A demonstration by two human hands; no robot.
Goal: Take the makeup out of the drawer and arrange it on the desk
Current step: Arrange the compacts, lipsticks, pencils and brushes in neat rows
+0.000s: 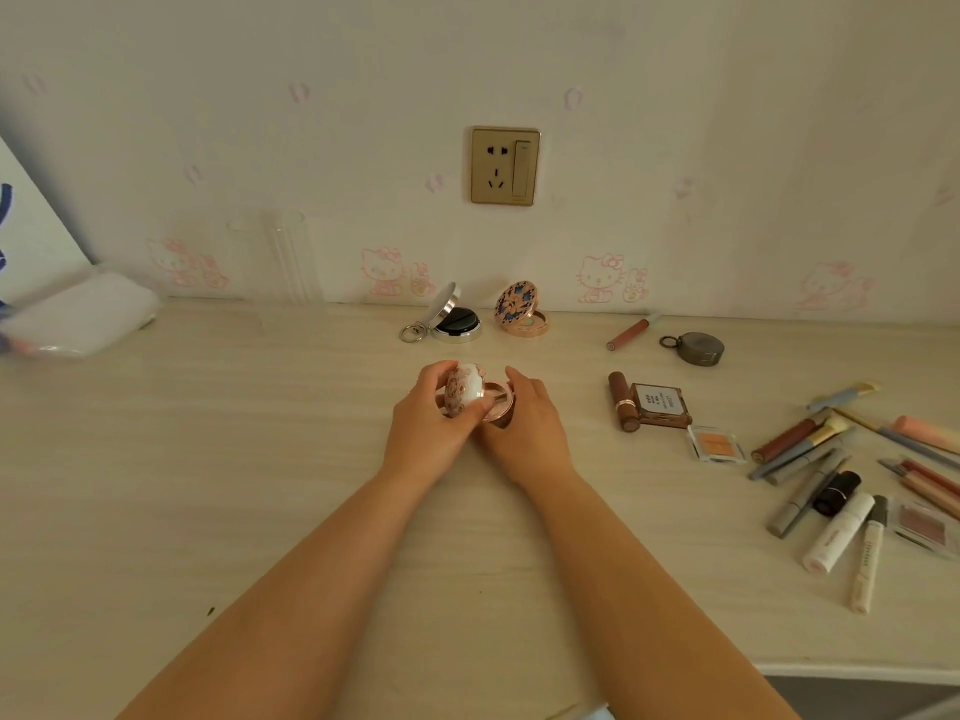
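A round rose-gold compact (475, 394) with a white patterned lid is held just above the middle of the pale desk (208, 459). My left hand (426, 433) grips its raised lid, and my right hand (524, 433) holds the base. Behind them, against the wall, stand two open compacts: a silver one (452, 317) with a key ring and a gold patterned one (522, 311). On the right lie a lip gloss (628, 332), a dark round case (698, 348), a brown lipstick (623, 402), a brown square palette (660, 405) and a small orange blush pan (714, 444).
Several brushes, pencils and tubes (857, 475) lie scattered at the desk's right edge. A clear glass vase (275, 262) stands at the back left, a white packet (83, 317) beside it. A wall socket (504, 166) sits above the desk. The drawer is out of view.
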